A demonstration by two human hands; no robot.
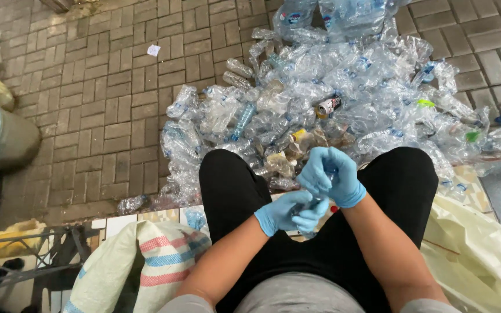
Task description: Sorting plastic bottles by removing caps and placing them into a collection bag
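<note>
Here a big heap of crushed clear bottles (343,98) covers the brick paving (105,104) ahead of the knees. Over the lap, the left hand (288,213) closes around a small clear bottle (314,204), while the right hand (331,174) curls shut at its top; a red bit (334,209) shows beside it.

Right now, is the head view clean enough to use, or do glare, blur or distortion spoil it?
Head view: soft, even light, no hard shadows; mild glare on the bottle pile; wide-angle bending of the paving near the edges; both hands, left hand and right hand, slightly soft, the clear bottle between them hard to make out.
</note>
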